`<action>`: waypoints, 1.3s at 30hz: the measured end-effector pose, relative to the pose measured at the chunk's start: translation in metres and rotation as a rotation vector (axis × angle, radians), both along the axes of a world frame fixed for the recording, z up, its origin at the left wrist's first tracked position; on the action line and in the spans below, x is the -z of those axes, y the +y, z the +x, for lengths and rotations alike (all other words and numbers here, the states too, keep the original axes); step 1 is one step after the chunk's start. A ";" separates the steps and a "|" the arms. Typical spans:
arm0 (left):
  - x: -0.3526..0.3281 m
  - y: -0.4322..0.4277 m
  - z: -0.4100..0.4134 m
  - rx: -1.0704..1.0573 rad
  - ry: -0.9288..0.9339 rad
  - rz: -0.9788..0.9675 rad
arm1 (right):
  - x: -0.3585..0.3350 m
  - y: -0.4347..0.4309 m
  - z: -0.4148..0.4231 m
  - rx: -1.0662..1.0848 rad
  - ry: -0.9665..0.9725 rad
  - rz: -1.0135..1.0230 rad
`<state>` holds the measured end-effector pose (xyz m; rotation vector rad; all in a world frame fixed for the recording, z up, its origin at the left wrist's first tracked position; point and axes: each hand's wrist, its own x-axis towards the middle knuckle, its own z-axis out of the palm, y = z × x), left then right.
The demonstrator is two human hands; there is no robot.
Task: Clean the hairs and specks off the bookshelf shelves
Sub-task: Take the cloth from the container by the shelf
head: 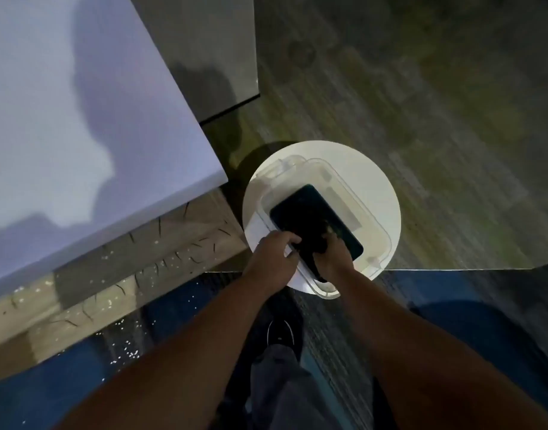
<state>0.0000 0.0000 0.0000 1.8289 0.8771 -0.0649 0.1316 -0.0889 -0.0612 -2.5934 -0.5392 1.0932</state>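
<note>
Beside the hair-strewn shelf (126,274), left hand (274,254) and right hand (334,254) grip a dark cloth (309,218) over a stool-top tub (378,221).

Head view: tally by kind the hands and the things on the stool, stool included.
Hands: 2 (left hand, right hand)
Cloth: 1
Bin: 1
Stool: 1
Total: 5

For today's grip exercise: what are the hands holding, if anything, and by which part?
The right hand grips the dark cloth at its near end; the left hand curls round that end's left corner, over the clear tub.
</note>
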 end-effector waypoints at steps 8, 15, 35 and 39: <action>0.029 -0.001 0.001 -0.111 -0.066 0.087 | 0.052 0.029 0.005 0.183 0.103 -0.135; 0.041 -0.001 -0.008 -0.009 -0.123 0.140 | 0.063 0.031 0.013 -0.017 -0.025 -0.281; -0.021 0.002 -0.020 -0.421 -0.162 -0.467 | -0.054 0.023 -0.025 0.213 -0.265 0.602; -0.058 0.005 -0.045 -0.626 -0.269 -0.726 | -0.113 0.006 -0.071 0.098 -0.107 0.845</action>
